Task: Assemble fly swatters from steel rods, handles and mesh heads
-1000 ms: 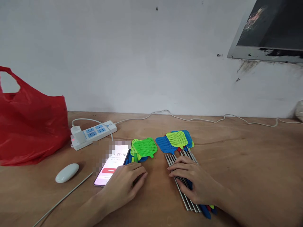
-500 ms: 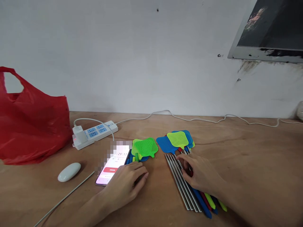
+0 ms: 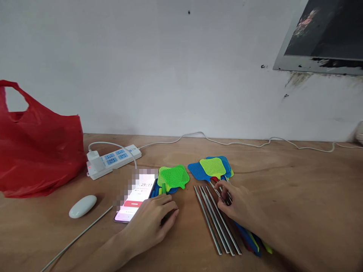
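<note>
On the wooden table (image 3: 297, 189) lie two small piles of plastic fly swatters. My left hand (image 3: 151, 223) rests palm down, fingers loosely curled, on the handles of the left pile, whose green mesh heads (image 3: 172, 176) show above it. My right hand (image 3: 239, 206) pinches a metal-shafted swatter in the right pile, just below its blue and yellow-green heads (image 3: 211, 168). Loose metal rods (image 3: 215, 221) lie fanned out left of that hand. Coloured handles (image 3: 252, 241) stick out under my right wrist.
A lit phone (image 3: 136, 196) lies beside my left hand. Behind it sit a white power strip (image 3: 113, 160) with a charger, a white mouse (image 3: 82, 206) and a red plastic bag (image 3: 36, 151). A white cable (image 3: 241, 142) runs along the wall.
My right hand lifted off the rods, slid up toward the swatter heads and closed into a pinch. The metal rods spread apart to the left. My left hand stayed put.
</note>
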Demonstrator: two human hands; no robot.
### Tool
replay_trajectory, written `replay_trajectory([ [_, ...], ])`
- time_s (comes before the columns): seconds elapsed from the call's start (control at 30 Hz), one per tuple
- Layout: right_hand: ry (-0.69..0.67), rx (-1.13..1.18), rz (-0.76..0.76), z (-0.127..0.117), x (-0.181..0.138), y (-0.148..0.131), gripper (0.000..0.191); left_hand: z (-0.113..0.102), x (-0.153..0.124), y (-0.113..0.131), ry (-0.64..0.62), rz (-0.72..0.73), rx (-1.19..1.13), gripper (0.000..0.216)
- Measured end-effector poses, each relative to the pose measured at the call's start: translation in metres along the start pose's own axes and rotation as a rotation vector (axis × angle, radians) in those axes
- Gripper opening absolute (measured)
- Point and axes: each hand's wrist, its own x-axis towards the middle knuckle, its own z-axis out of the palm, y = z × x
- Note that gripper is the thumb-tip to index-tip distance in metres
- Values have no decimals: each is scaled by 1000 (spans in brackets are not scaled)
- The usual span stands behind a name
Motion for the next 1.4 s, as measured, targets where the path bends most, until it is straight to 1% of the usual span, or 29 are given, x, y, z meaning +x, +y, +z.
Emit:
replay_trajectory([
  [0.1,30,189,50,-1,1,-2,19,-1,0,6,-9,38,1,23],
  [0.27,14,607,163,-6,4,-12,16,-2,-1,13,-42,63,-1,18],
  [0.4,-27,816,252,-12,6,-16,17,-3,0,11,-32,58,-3,18],
  [0.53,-49,1037,305,-12,6,-16,24,-1,1,9,-22,52,-5,18],
  [0.63,-51,1229,417,-11,4,-18,39,1,0,8,-13,39,-3,19],
  [0.7,-43,1300,495,-10,4,-19,49,2,-1,7,-10,37,-6,20],
  [0.73,-39,1320,515,-10,4,-20,50,1,-1,7,-8,39,-8,20],
  [0.8,-34,1340,510,-8,4,-20,45,0,-1,7,-10,40,-11,20],
  [0.87,-30,1332,461,-5,5,-20,38,-2,0,7,-17,39,-10,21],
  [0.97,-10,1293,386,0,4,-17,35,-4,1,8,-25,40,-10,21],
  [1.07,41,1241,353,0,4,-16,36,-4,1,8,-29,40,-13,21],
  [1.23,150,1102,350,-7,8,-14,41,-3,0,7,-14,49,-17,22],
  [1.4,219,1028,352,-11,9,-16,42,-3,0,7,-36,42,-15,21],
])
